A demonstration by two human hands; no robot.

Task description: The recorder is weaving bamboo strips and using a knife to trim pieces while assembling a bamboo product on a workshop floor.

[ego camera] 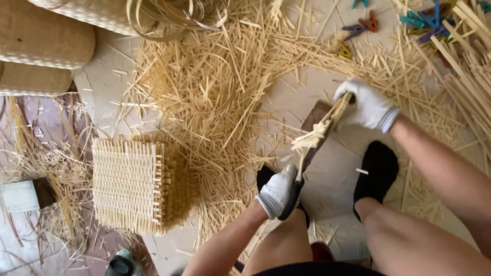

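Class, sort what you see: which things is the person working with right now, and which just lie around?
In use: left hand, knife, right hand, bundle of strips.

Lying about: woven panel, pile of offcuts, clothes pegs, baskets.

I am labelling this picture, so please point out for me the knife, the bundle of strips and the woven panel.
knife (299,191): head view, on its dark handle below the left hand.
bundle of strips (327,122): head view, on its middle, near the right hand.
woven panel (128,184): head view, on the middle of its flat face.
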